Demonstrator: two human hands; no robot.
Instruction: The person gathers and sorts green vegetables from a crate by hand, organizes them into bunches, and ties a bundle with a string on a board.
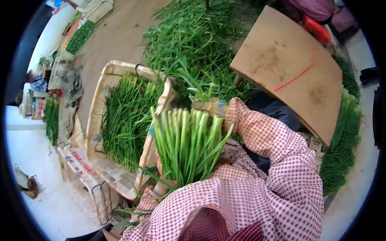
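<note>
A thick bunch of garlic chives, cut ends up, stands in front of my chest. My left hand is closed around its lower left side, with loose leaves across the fingers. Beyond the bunch, my right hand looks gloved and closed on a few loose chive stalks; its fingers are partly hidden. Left of the bunch, a pale plastic crate holds more chives, laid with their pale ends toward the far side.
A heap of loose greens covers the floor ahead. On the right is a brown board with a red string on it. More chives lie beyond the board. Another crate stands at lower left. Other people are at the far edges.
</note>
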